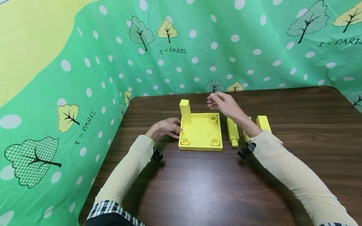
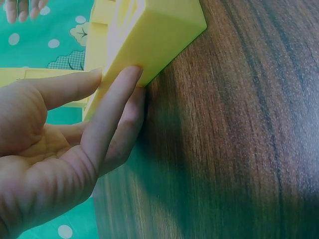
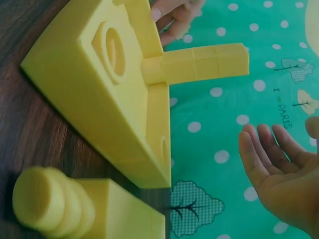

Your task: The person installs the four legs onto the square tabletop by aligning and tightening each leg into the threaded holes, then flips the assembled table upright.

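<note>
A square yellow tray-like piece (image 1: 199, 130) with a raised rim lies on the table, round sockets in three corners. At its far left corner a yellow square leg (image 1: 185, 110) stands upright. My left hand (image 1: 165, 128) touches the piece's left side; in the left wrist view its fairly straight fingers (image 2: 112, 112) lie against the outer wall. Above and behind the far right corner, my right hand (image 1: 226, 105) hangs in the air with loosely bent fingers, holding nothing. A loose leg (image 1: 233, 130) with a ridged round end (image 3: 47, 201) lies right of the piece.
Farther right lie two more yellow legs, one partly hidden under my right forearm and another leg (image 1: 264, 123) beside it. The dark wooden table (image 1: 192, 182) ends at a green dotted cloth (image 1: 198, 47) behind and to the left.
</note>
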A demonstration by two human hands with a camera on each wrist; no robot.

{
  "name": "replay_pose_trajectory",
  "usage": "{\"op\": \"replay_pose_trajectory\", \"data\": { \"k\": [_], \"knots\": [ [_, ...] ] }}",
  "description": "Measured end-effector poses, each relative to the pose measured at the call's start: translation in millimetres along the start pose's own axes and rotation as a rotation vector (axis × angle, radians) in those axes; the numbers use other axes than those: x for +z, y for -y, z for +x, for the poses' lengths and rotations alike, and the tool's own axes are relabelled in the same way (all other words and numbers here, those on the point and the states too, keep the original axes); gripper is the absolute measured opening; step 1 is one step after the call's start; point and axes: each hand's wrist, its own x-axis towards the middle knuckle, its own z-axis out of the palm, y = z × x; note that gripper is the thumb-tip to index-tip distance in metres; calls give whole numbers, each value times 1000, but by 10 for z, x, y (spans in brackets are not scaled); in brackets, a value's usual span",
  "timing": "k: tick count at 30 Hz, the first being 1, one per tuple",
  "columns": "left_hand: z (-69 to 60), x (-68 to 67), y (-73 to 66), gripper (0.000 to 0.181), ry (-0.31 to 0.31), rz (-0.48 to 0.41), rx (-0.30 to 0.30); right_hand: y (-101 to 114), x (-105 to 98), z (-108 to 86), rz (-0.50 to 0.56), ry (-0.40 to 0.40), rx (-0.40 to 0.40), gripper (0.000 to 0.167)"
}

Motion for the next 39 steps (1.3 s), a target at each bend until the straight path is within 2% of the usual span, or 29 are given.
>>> {"op": "replay_pose_trajectory", "data": {
  "k": [8,19,30,39],
  "knots": [
    [-4,0,5,45,-9,3,-8,-29,-140,-160,-12,-7,21,48],
    [-13,4,-5,45,-11,-4,-12,-109,-227,-272,-46,-18,23,49],
    [-28,10,-8,46,-6,3,-4,-128,-416,-410,-74,-23,73,53],
    [-28,4,-2,44,-14,10,-8,-153,-567,-498,-110,-28,72,56]
  ]
}}
